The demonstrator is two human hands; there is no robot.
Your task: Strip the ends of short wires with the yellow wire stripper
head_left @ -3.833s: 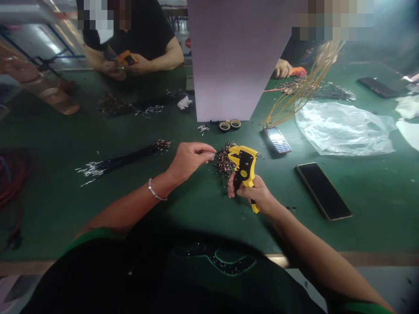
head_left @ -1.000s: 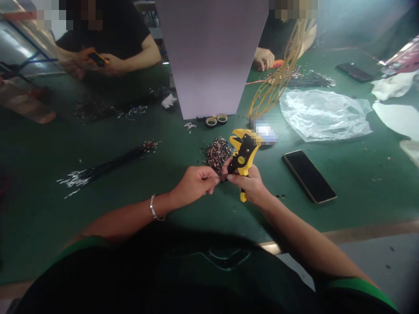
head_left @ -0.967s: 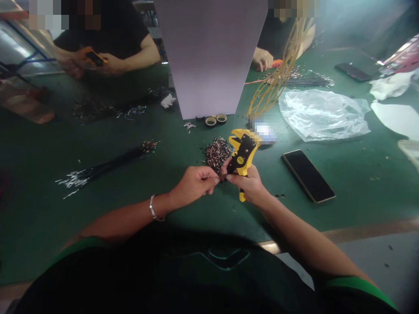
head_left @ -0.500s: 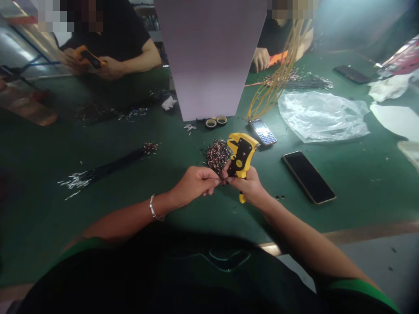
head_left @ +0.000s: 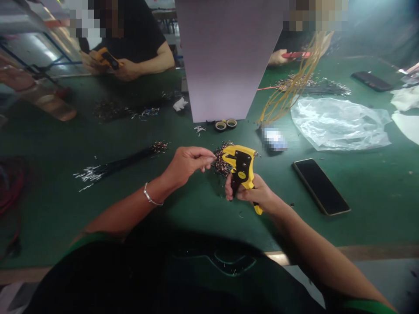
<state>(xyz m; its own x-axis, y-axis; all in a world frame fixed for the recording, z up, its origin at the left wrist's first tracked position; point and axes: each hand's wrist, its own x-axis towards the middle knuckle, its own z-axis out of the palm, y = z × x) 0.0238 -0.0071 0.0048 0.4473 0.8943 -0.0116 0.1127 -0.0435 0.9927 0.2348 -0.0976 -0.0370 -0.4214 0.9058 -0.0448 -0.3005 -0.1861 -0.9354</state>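
The right hand (head_left: 252, 191) grips yellow pliers (head_left: 242, 168) over a pile of wire scraps (head_left: 218, 167); the left hand (head_left: 188, 165) pinches thumb to finger just beside the pliers (whether around anything, I cannot tell).

Left hand (head_left: 187, 165) pinched, right hand (head_left: 261, 192) curled

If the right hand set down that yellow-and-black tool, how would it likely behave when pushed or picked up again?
The yellow-and-black tool likely feels stiff: its outline shows no sag. Its broad head and slimmer handle may make it head-heavy. Its angular shape makes rolling unlikely.
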